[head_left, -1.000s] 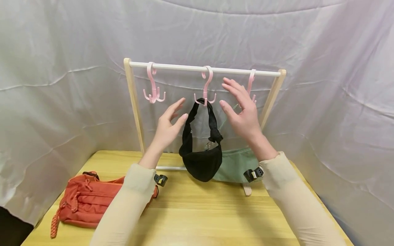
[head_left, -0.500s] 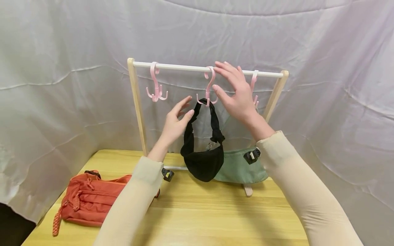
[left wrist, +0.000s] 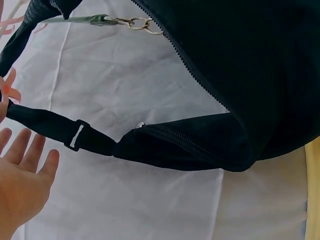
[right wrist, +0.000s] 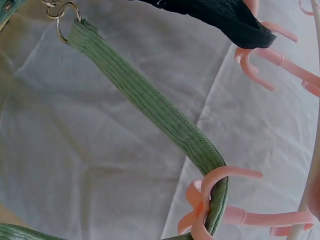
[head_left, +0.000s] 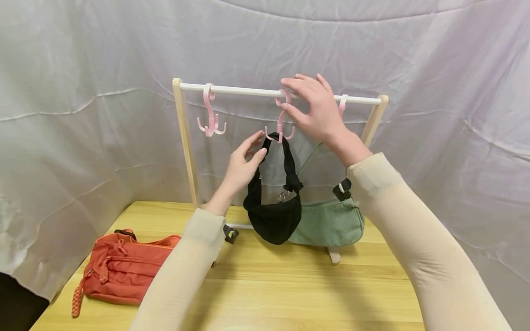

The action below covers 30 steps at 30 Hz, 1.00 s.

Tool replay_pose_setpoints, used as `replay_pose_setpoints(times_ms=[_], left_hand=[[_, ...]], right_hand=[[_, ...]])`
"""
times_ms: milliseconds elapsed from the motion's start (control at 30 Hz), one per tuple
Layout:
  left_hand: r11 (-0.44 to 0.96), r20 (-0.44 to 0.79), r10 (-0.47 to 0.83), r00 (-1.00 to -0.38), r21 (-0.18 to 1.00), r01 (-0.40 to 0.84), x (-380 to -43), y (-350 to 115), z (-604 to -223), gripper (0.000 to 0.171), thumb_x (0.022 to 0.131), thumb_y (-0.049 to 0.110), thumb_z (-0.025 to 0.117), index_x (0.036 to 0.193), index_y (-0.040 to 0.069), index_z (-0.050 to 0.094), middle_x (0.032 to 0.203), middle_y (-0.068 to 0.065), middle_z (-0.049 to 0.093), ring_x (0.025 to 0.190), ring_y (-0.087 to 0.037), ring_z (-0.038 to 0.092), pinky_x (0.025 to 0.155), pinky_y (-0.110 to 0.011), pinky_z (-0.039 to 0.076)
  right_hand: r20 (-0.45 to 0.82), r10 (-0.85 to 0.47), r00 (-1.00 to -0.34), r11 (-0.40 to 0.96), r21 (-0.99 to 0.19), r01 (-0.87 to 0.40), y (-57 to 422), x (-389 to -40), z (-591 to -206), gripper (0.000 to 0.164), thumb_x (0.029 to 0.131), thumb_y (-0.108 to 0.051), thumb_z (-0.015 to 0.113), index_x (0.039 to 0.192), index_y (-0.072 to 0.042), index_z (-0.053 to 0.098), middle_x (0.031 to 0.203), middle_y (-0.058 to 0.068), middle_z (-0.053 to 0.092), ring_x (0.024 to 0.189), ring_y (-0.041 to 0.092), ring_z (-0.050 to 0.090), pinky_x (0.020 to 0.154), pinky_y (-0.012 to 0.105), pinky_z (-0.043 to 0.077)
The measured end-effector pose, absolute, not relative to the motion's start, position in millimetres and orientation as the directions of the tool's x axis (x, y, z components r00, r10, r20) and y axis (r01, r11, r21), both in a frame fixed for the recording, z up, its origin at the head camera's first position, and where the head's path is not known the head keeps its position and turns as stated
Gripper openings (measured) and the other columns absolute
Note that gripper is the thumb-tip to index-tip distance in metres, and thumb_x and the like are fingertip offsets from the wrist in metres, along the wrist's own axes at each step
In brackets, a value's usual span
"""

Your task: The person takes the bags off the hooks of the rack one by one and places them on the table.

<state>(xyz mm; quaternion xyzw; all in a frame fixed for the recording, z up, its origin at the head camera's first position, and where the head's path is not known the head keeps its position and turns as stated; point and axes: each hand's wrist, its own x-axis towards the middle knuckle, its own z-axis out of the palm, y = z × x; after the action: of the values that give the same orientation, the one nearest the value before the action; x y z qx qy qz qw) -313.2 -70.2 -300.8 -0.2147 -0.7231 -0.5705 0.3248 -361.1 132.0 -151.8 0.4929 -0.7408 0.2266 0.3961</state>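
Observation:
A black shoulder bag (head_left: pixel 274 223) hangs by its strap from the middle pink hook (head_left: pixel 279 125) on the white rail. My left hand (head_left: pixel 245 163) is beside the left part of that strap, its fingers spread. In the left wrist view, the left hand (left wrist: pixel 25 185) lies just below the black strap (left wrist: pixel 45 125). Higher up, my right hand (head_left: pixel 316 108) is at the top of the middle hook, thumb and forefinger apart with the hook's curve between them; whether they touch it I cannot tell. In the right wrist view, only a fingertip shows at the right edge.
A green corduroy bag (head_left: pixel 331 224) hangs behind on the right pink hook (right wrist: pixel 205 200) by its strap (right wrist: pixel 150 100). The left pink hook (head_left: pixel 211 120) carries nothing. A red bag (head_left: pixel 124 271) lies on the wooden table (head_left: pixel 290 294), partly behind the left sleeve. Grey fabric (head_left: pixel 265 41) surrounds the rack.
My right hand has moved left and up, from beside the middle hook to its top at the rail. My left hand has moved right, closer to the black bag's strap.

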Motion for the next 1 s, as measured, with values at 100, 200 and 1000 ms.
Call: replay_pose_setpoints(times_ms=[100,200,1000], left_hand=[[0.271,0.708,-0.061,-0.704,0.690,0.671,-314.9,-67.8,-301.2,0.048,0.104,0.009,0.063,0.151,0.004,0.054,0.149,-0.014,0.059,0.134,-0.028,0.056,0.111,-0.047,0.046],[0.288,0.700,-0.068,-0.710,0.696,0.658,-315.7,-66.1,-302.0,0.047,0.105,0.011,0.063,0.150,0.004,0.054,0.146,-0.014,0.061,0.133,-0.026,0.057,0.111,-0.044,0.046],[0.173,0.674,-0.296,-0.677,0.735,0.656,-313.5,-53.0,-307.3,0.023,0.104,0.007,0.064,0.124,-0.001,0.070,0.113,-0.018,0.072,0.093,-0.019,0.068,0.081,-0.022,0.054]], right_hand=[[0.810,-0.555,-0.192,0.415,0.069,-0.907,130.8,-361.7,-153.2,0.045,0.097,-0.022,0.076,0.139,-0.009,0.067,0.137,0.009,0.068,0.134,0.029,0.058,0.126,0.049,0.019],[0.809,-0.554,-0.197,0.422,0.069,-0.904,128.5,-361.3,-156.2,0.044,0.096,-0.022,0.077,0.137,-0.011,0.068,0.137,0.007,0.069,0.122,0.029,0.064,0.117,0.050,0.029],[0.852,-0.491,-0.180,0.422,0.052,-0.905,125.3,-361.7,-166.0,0.044,0.092,-0.027,0.078,0.133,-0.013,0.071,0.129,0.006,0.073,0.096,0.029,0.061,0.099,0.052,0.033]])
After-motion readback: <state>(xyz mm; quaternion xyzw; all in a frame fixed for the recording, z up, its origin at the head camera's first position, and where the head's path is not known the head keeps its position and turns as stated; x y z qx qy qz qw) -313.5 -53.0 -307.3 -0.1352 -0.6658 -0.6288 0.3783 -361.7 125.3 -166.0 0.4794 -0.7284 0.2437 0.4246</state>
